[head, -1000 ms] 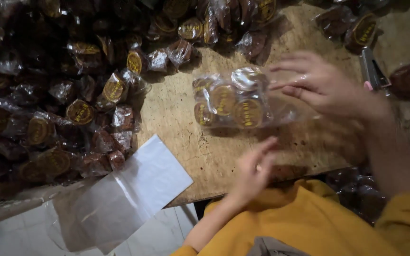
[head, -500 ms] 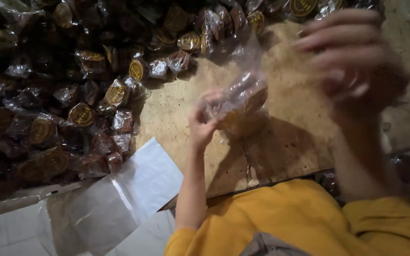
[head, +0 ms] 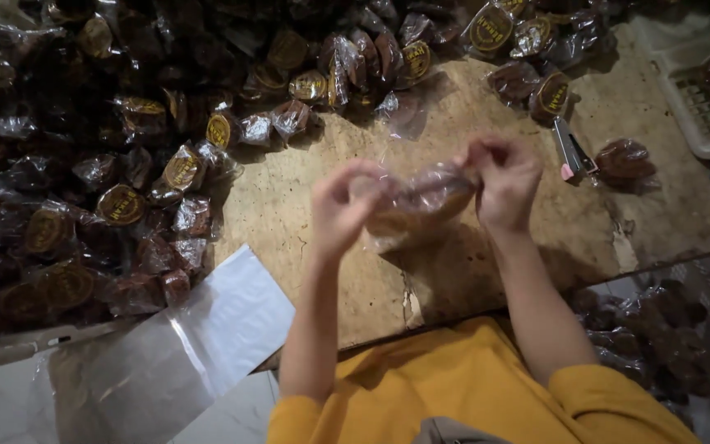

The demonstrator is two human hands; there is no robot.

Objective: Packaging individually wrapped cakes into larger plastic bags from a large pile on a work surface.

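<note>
Both hands hold one clear plastic bag [head: 421,201] of dark round sweets above a worn wooden board [head: 289,214]. My left hand [head: 343,205] grips the bag's left end with curled fingers. My right hand [head: 504,177] pinches the bag's right end. The bag hangs stretched between them, a little above the board. The sweets inside are blurred behind the film.
A large heap of wrapped dark sweets [head: 108,173] with round gold labels covers the left and top. A stapler [head: 573,152] lies at the right, next to another packet [head: 624,158]. A white basket [head: 700,90] stands top right. Empty clear bags [head: 182,353] lie bottom left.
One second ago the filled bag lay on the board under my right hand. Both hands have since lifted it and now hold it by its two ends.
</note>
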